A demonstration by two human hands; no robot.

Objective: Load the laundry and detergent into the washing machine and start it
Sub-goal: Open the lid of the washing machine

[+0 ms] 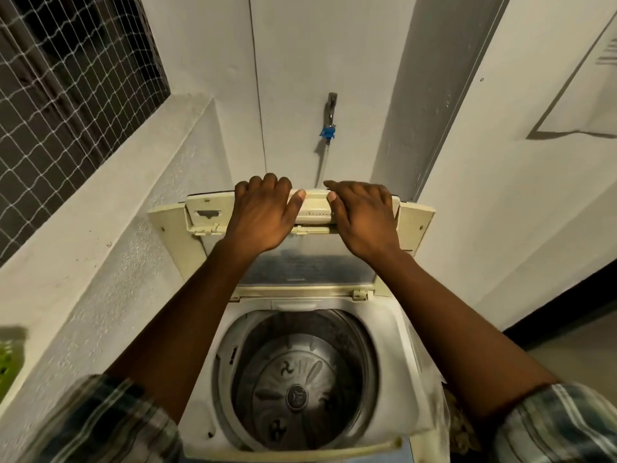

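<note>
A top-loading washing machine (394, 332) stood in a narrow corner between pale walls, its folding lid (310, 259) raised upright at the back. Both hands gripped the lid's top edge. The left hand (263, 215) lay over the edge left of centre, its fingers (267, 182) curled over the far side and the thumb pressed flat on the near face. The right hand (362, 218) sat just beside it, right of centre, fingers bent over the same edge and the thumb laid along the cream panel. So each hand was closed on the lid, the two thumbs near one another but not touching.

Below the forearms the steel drum (297, 379) was open to view, with the ribbed pulsator (295, 396) at its bottom and no laundry visible inside. The rolled plaid sleeves (100, 422) showed at the bottom corners of the view.

On the wall behind the machine a tap (331, 108) with a blue fitting (328, 132) fed a pale hose (324, 165) that ran down behind the lid. A netted window grille (66, 85) filled the upper left above a sloped ledge. A blurred green object (6, 362) showed at the left edge; what it was I could not tell.
</note>
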